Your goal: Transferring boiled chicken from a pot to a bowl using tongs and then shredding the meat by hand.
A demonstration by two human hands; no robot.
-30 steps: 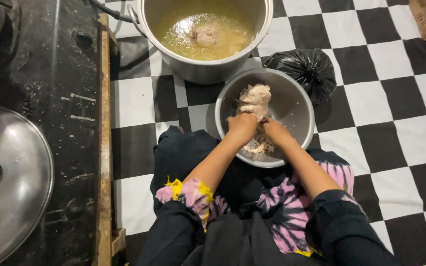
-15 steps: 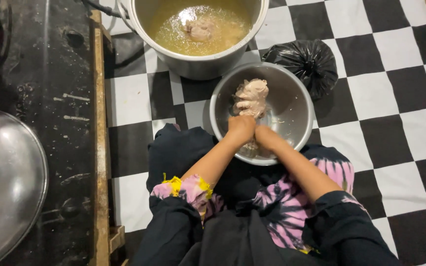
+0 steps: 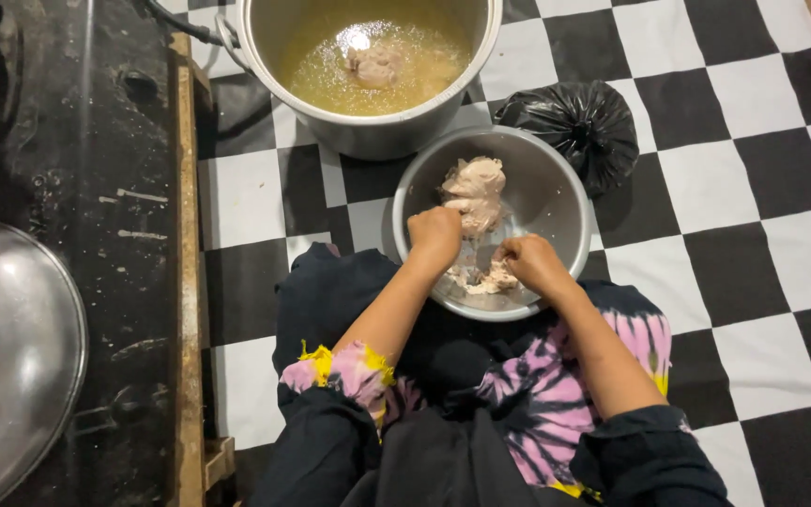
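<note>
A steel bowl [image 3: 556, 192] rests on my lap over the checkered floor. Inside it lies a large pale piece of boiled chicken [image 3: 476, 188], with shredded bits [image 3: 488, 278] at the near side. My left hand [image 3: 436, 235] is closed on the lower end of the chicken piece. My right hand [image 3: 532, 263] sits beside it with its fingers curled into the meat and the shreds. Both forearms reach forward from rolled-up tie-dye sleeves.
A big steel pot [image 3: 368, 131] of yellowish broth with another chicken piece [image 3: 374, 64] stands just beyond the bowl. A tied black plastic bag [image 3: 570, 122] lies to the bowl's right. A wooden edge [image 3: 185, 282] borders a dark surface holding a round metal lid [image 3: 7, 361].
My hands have parted slightly: the right one has dropped toward the shreds at the bowl's near side, while the left stays on the chicken piece. The view has shifted a little.
</note>
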